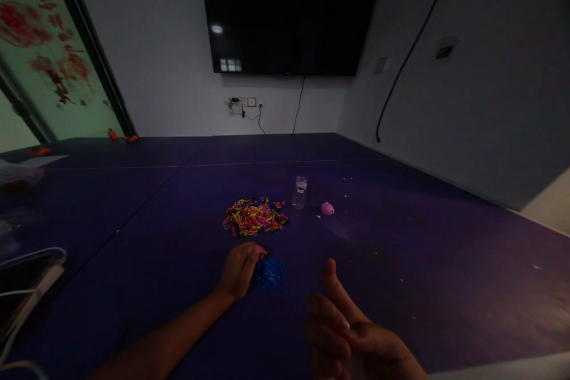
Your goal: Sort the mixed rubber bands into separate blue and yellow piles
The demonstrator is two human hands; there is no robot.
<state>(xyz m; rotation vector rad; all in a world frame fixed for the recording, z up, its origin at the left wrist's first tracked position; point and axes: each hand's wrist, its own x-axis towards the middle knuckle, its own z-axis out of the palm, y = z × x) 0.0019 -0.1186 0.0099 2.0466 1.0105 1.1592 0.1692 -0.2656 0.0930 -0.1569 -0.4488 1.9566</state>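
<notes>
My left hand [241,268] rests on the purple tabletop at the left edge of a small blue heap [269,274], which looks like rubber bands. Its fingers are bent together, with the tips against the heap; what they may hold is hidden. To the right, my right hand [351,332] is raised near the camera, thumb up and apart from loosely curled fingers, with nothing visible in it. Beyond the heap lies a larger pile of mixed yellow, pink, red and black bands [255,217]. A clear plastic bottle [300,193] stands beside that pile.
A small pink object [327,208] lies right of the bottle, near white specks. At the left edge are a dark device [27,285] with white cables and clear plastic bags [18,175]. A wall with a large black screen [289,12] rises behind the table [445,261].
</notes>
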